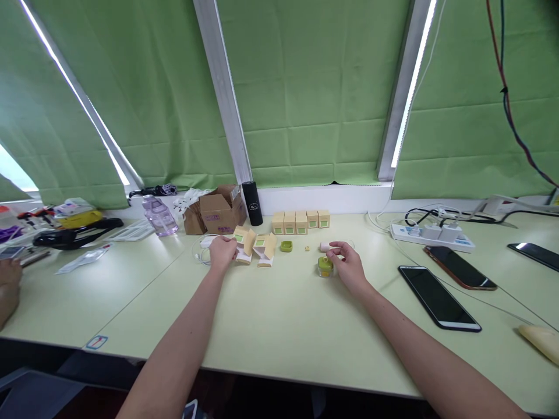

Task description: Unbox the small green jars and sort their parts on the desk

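My left hand [222, 252] is closed at the edge of an opened tan cardboard box [244, 243] with a green label. A second opened box [264, 249] stands just right of it. My right hand [348, 263] has its thumb and fingers on a small clear jar with a green lid [325, 266], which is on or very near the table. Between the hands lie a small green square tray or lid [286, 247] and a tiny yellowish piece [307, 248]. Behind the right fingers is a pale pink cylinder [325, 247], partly hidden.
Several closed tan boxes [296, 223] line up farther back. A black tumbler [252, 203], a brown carton [220, 210] and a purple-tinted bottle [159, 216] stand left. To the right are phones [439, 298] and a power strip [432, 235]. Another person's hand [9, 291] shows far left.
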{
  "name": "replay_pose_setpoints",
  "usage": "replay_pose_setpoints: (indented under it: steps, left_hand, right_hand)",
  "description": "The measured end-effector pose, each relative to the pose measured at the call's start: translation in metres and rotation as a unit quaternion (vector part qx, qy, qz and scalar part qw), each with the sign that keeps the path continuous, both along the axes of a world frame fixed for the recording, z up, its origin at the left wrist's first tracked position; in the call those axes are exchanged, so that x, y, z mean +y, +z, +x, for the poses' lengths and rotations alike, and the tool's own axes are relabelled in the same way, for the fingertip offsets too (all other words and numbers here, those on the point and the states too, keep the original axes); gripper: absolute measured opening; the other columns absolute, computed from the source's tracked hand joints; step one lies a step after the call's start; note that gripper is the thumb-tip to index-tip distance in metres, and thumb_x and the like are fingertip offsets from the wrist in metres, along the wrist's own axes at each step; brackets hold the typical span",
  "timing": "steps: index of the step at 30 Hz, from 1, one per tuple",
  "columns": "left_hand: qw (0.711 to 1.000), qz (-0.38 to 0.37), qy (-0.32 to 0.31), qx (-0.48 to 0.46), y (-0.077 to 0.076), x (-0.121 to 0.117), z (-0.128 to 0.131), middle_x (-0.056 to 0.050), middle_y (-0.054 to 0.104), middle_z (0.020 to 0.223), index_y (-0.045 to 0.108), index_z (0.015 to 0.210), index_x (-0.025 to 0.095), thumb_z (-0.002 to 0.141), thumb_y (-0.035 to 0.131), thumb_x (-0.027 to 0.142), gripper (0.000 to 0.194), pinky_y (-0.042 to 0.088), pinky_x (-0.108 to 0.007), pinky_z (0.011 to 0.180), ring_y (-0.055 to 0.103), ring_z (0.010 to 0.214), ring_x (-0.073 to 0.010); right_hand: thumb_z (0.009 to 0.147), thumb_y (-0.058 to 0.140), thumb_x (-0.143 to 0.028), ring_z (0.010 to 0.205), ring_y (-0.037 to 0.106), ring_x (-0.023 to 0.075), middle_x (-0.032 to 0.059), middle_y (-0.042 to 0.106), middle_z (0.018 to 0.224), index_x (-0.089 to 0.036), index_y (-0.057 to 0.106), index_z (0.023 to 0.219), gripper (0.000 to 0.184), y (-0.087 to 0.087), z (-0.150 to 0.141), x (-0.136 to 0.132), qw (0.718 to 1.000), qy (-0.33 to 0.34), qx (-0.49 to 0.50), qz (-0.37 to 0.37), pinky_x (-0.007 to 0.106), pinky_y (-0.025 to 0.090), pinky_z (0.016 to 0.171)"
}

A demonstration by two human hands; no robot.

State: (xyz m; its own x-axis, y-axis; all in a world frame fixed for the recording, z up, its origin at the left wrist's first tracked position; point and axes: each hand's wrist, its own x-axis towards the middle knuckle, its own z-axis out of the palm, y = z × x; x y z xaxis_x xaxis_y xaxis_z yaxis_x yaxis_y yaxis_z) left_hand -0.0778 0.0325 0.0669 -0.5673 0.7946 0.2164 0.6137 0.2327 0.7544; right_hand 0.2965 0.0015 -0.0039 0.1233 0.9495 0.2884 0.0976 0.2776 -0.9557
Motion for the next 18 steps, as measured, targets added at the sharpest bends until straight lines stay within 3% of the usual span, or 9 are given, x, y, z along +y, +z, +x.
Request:
replay_pose_setpoints:
  steps: [4, 18]
  left_hand:
    - [0.999, -0.029, -0.028, 0.004, -0.010, 0.004, 0.005, -0.006, 0.059, 0.042, 0.058, 0.050, 0.022, 0.078, 0.057, 0.033, 0.031, 0.049, -0.034, 0.067, 0.063, 0.053, -0.0244]
    - [0.991, -0.104, -0.070, 0.040, -0.018, 0.007, 0.027, -0.006, 0.060, 0.045, 0.064, 0.063, 0.018, 0.089, 0.054, 0.042, 0.037, 0.044, -0.033, 0.057, 0.057, 0.044, -0.0215]
  right_hand:
    - [0.083, 0.068, -0.055, 0.092, 0.067, 0.0255, 0.0036, 0.072, 0.095, -0.024, 0.065, 0.113, 0.043, -0.002, 0.000, 0.001, 1.000, 0.003, -0.008, 0.007, 0.042, 0.047, 0.084]
    - [0.083, 0.070, -0.057, 0.089, 0.069, 0.0248, 0.0035, 0.072, 0.093, -0.025, 0.066, 0.111, 0.043, -0.001, -0.001, -0.001, 1.000, 0.009, -0.002, 0.008, 0.040, 0.049, 0.079]
